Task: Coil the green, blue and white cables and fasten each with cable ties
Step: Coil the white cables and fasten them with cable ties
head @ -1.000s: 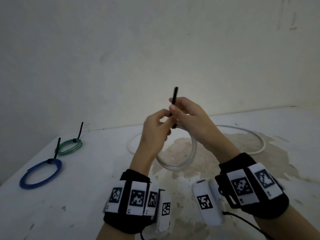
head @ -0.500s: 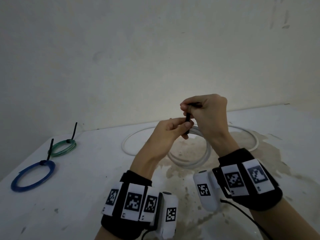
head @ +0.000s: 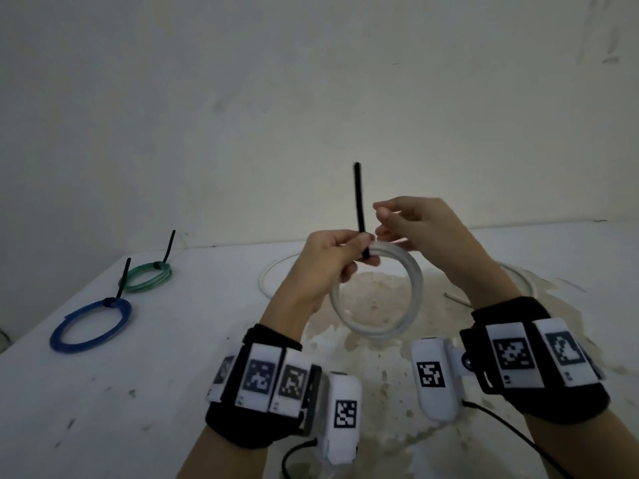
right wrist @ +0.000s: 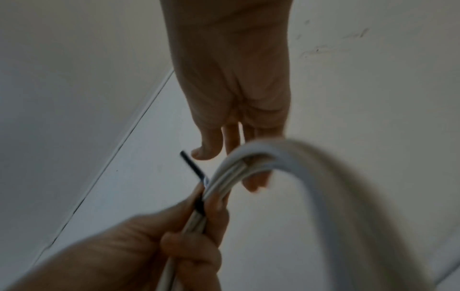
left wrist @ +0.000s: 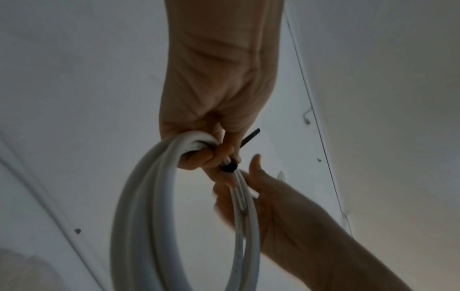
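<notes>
My left hand grips the top of the white cable coil, held upright above the table, and pinches the black cable tie wrapped round it. The tie's tail stands straight up. My right hand is just right of the tail and off it, thumb and forefinger apart, lower fingers resting against the coil. The left wrist view has the left hand on the coil and tie. The right wrist view shows loose right fingers behind the cable bundle.
On the white table at the left lie a green coil and a blue coil, each with a black tie sticking up. Loose white cable trails on the table behind my hands. A wall stands close behind.
My right hand, which was gripping the tie's tail half a second ago, has let it go. More of the tail now stands up above the coil. The left hand kept its hold.
</notes>
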